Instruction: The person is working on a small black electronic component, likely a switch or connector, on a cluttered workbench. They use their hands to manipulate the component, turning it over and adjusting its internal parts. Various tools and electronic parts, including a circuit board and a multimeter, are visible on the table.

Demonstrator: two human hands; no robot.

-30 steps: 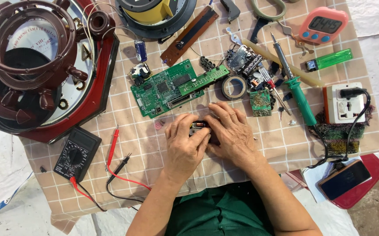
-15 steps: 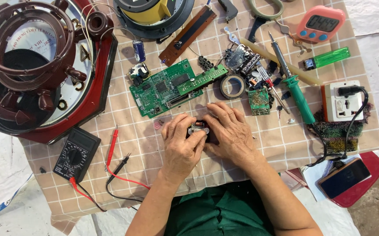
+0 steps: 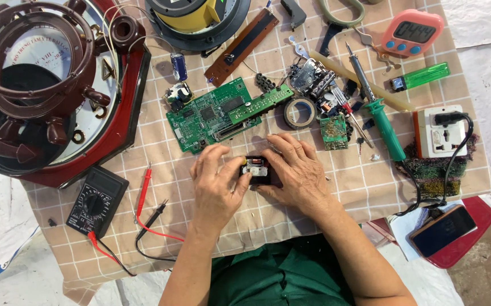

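Observation:
Both hands hold a small black clock movement (image 3: pixel 256 169) with its inner parts showing, low over the checked cloth (image 3: pixel 324 192). My left hand (image 3: pixel 216 184) grips its left side with thumb and fingers. My right hand (image 3: pixel 294 170) cups its right side, fingers curled over the top edge. Just beyond the hands lies a green circuit board (image 3: pixel 217 113).
A large dark-red wall clock case (image 3: pixel 52 90) lies at the left. A black multimeter (image 3: pixel 97 201) with red and black probes sits lower left. A tape roll (image 3: pixel 300 112), green-handled soldering iron (image 3: pixel 378 113), socket block (image 3: pixel 441 133), pink timer (image 3: pixel 412 31), green lighter (image 3: pixel 421 76) and phone (image 3: pixel 442 229) lie at the right.
The hands have shifted slightly on the movement; my fingers have opened a little so its top face shows more. Everything else on the cloth is as before.

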